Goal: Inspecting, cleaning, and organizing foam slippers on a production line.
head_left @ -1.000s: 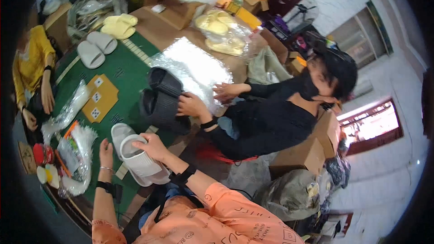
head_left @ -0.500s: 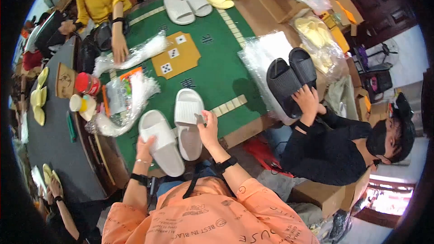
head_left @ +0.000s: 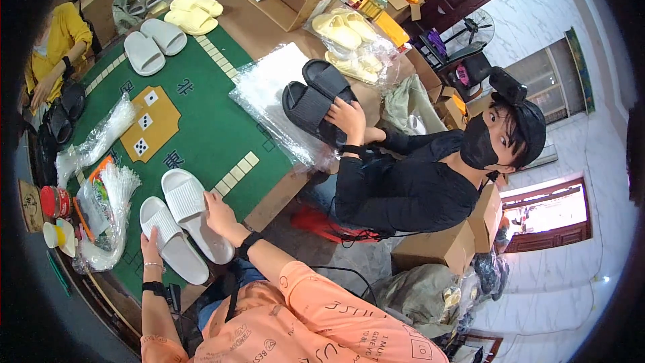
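Observation:
Two light grey slippers lie side by side at the near edge of a green table, the left slipper (head_left: 176,249) close against the right slipper (head_left: 191,203). Both have ribbed straps, toe ends pointing away from me. My left hand (head_left: 152,250) grips the outer side of the left one, its thumb up along the edge and other fingers mostly hidden. On the right slipper's outer side, by the strap, my right hand (head_left: 223,218) has its fingers closed on the edge. Across to the right, a co-worker's hand (head_left: 347,121) rests on a pair of black slippers (head_left: 302,107).
Clear plastic bags (head_left: 269,81) lie under the black slippers. Bundled plastic (head_left: 101,131), a red-lidded jar (head_left: 54,200) and a yellow-and-white container (head_left: 59,235) stand left. Farther back are grey slippers (head_left: 144,54), yellow slippers (head_left: 195,15) and an open carton (head_left: 282,3).
My view has swung right, so the table sits farther left. The two grey slippers, angled apart before, now lie parallel and closer together. My right hand has moved onto the right slipper's edge.

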### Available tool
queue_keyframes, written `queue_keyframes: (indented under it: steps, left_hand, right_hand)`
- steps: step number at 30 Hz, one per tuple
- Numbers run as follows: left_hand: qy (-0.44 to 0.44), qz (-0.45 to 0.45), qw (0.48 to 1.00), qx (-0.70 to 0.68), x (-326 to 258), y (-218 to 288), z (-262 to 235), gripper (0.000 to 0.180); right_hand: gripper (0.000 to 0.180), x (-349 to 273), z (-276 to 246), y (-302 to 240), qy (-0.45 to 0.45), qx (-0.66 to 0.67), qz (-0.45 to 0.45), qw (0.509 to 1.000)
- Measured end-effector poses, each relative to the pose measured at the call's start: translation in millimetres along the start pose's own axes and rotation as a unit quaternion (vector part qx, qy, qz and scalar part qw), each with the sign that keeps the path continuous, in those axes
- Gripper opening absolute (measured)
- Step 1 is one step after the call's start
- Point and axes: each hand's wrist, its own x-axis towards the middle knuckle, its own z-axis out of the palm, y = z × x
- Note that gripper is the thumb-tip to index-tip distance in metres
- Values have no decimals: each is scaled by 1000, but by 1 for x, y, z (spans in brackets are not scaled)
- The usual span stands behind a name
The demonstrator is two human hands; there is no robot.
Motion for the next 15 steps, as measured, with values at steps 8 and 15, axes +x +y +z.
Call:
queue_keyframes:
  steps: [8,15]
  left_hand:
    - [234,205,805,506,1,2,-30,53]
    - [322,276,660,621,34,59,-46,65]
  right_hand:
    - [60,-1,-81,68,362,246,85,895]
    - [60,-7,-77,88,300,351,202,863]
